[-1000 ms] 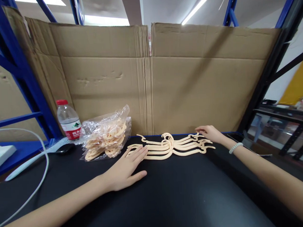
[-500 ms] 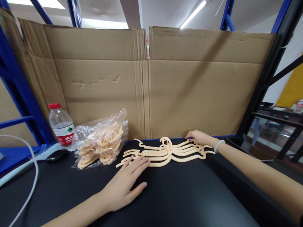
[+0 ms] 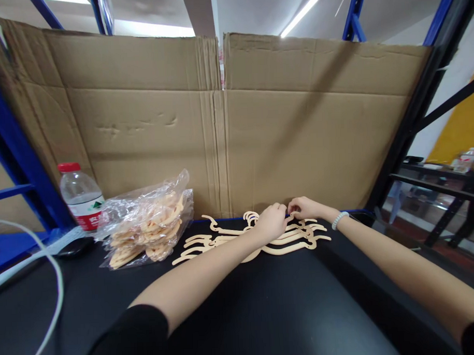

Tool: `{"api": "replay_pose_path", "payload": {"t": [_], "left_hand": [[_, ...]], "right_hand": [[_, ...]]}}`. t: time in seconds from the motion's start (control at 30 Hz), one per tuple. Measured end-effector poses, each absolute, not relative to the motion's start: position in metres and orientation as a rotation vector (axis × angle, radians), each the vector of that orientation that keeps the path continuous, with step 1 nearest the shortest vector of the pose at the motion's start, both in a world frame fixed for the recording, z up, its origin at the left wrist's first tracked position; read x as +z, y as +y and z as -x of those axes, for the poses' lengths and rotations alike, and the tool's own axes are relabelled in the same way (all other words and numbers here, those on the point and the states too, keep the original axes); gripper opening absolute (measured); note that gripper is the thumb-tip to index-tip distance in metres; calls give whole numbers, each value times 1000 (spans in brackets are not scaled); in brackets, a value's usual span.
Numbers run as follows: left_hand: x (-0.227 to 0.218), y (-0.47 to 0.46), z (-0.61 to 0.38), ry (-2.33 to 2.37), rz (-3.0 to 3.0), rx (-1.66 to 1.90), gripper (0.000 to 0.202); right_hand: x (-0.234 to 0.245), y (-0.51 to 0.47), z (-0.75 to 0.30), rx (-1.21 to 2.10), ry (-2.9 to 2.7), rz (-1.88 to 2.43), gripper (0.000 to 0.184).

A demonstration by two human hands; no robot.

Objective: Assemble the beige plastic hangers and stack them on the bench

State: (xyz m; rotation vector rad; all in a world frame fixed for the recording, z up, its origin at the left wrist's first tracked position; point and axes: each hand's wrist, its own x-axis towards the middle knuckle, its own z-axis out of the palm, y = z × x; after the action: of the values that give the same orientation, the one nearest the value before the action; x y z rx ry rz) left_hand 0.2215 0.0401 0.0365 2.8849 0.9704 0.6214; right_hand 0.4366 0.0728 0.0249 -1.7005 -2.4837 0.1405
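Note:
Several cream plastic clothes hangers lie in an overlapping row on the black tabletop, their hooks bunched near the middle. My left hand reaches across the row with its fingers curled down, closed at the arm of the rearmost hanger. Just to its right, my right hand pinches the same hanger's arm close to the notched end. The two hands almost meet, and my left hand and forearm cover part of the hooks and arms. A bead bracelet circles my right wrist.
To the left, a clear plastic bag holds more cream pieces. Behind it stands a bottle with a red cap, beside a dark mouse and a white cable. A cardboard wall closes off the back.
My left hand has moved right from the near left of the hangers to the rearmost one, its fingers curling in. My right hand has stayed near the right ends, its fingers now more bent.

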Motion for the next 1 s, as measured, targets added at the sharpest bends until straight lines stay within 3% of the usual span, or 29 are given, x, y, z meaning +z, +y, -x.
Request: {"api": "replay_pose_path", "payload": {"t": [0.4,0.6,0.77,1.0], "left_hand": [[15,65,-264,1101,-2664,586,29],[13,72,-269,1073,-2553,570,30],[10,76,-272,1044,-2471,593,29],[8,75,-275,1035,-2393,691,28]], "right_hand": [[41,58,-443,37,-2529,1573,22],[44,44,-440,-120,-2586,1435,9],[36,36,-439,-331,-2637,1393,20],[28,41,-440,-474,-2632,1438,19]]}}
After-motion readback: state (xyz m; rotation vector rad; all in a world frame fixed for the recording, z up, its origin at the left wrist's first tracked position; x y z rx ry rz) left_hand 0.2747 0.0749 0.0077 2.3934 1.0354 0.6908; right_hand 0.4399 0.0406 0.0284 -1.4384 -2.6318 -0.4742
